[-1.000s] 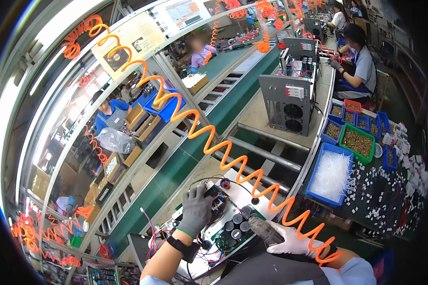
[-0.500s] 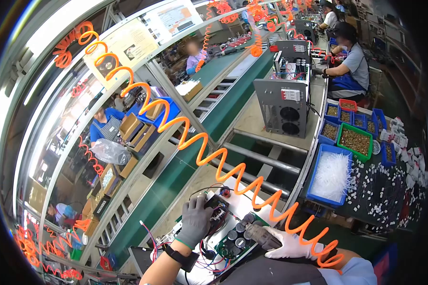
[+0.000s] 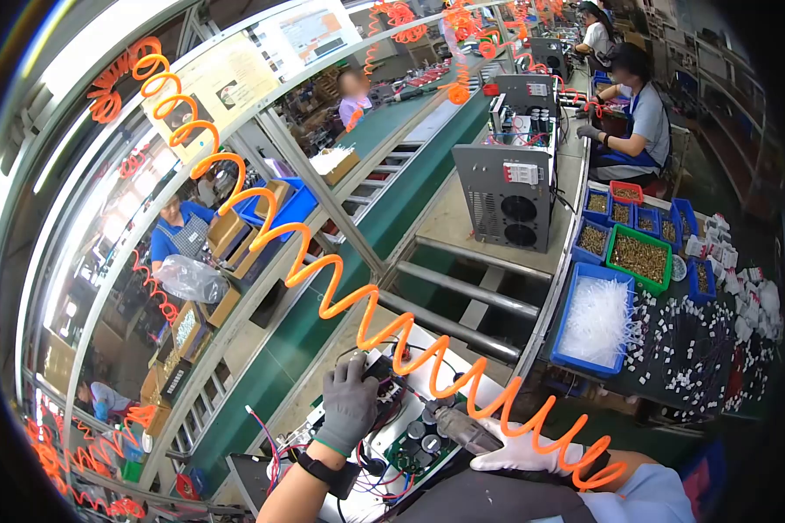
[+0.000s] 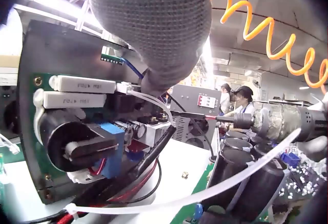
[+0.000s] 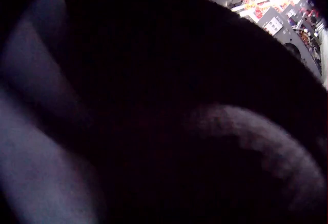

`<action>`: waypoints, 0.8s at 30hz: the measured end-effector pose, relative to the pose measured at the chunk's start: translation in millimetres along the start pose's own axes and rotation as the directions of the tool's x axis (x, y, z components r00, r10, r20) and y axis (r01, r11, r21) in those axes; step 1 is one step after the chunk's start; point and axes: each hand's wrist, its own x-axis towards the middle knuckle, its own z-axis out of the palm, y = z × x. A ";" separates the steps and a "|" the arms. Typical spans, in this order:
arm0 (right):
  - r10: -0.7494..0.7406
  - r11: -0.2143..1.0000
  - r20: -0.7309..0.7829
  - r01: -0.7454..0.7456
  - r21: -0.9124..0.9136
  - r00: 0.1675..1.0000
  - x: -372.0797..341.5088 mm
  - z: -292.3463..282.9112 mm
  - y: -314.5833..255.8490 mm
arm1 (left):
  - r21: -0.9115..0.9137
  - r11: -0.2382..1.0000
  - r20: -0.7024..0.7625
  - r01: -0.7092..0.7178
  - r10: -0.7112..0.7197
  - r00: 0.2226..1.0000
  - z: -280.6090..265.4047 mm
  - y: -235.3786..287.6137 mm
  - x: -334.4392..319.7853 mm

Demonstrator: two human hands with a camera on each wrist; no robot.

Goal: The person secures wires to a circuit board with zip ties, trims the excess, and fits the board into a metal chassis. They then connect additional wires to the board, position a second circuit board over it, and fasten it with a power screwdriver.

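Note:
My left hand (image 3: 351,408), in a grey glove, grips a dark circuit module (image 3: 387,383) on a white base panel (image 3: 427,324). In the left wrist view, the grey-gloved thumb side (image 4: 154,34) comes down beside white resistors (image 4: 77,100) and a black coil (image 4: 69,139). My right hand (image 3: 525,446), in a white glove, holds a power screwdriver (image 3: 467,427) whose bit points left at the module. Black capacitors (image 3: 420,436) stand beneath the tool. Dark folds and shadow fill most of the right wrist view.
An orange coiled hose (image 3: 358,305) hangs across the work toward my right arm. Rollers (image 3: 471,288) and a grey fan-backed unit (image 3: 506,196) lie ahead. To the right are a blue bin (image 3: 556,353) of white ties and a green bin (image 3: 641,283) of brass parts.
The head view has shifted, so the scene slides slightly left. Both hands keep their grips, with the screwdriver still pointing at the module.

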 end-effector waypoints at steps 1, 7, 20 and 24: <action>-0.003 1.000 -0.001 0.003 0.001 1.000 5.9 4.1 10.7 | -0.002 1.000 -0.018 0.006 -0.007 1.000 0.1 0.4 -0.8; -0.135 0.964 0.003 0.130 0.230 0.991 10.7 10.6 18.5 | -0.034 0.999 -0.069 0.036 -0.039 0.997 4.2 3.0 -1.4; -0.230 0.891 -0.022 0.219 0.397 0.973 23.6 30.7 34.1 | -0.093 0.996 -0.264 0.006 -0.031 0.964 25.7 -9.6 -4.0; -0.223 0.943 -0.077 0.235 0.237 0.972 10.8 32.0 13.0 | -0.102 0.995 -0.273 0.010 -0.037 0.961 21.2 -10.6 -1.7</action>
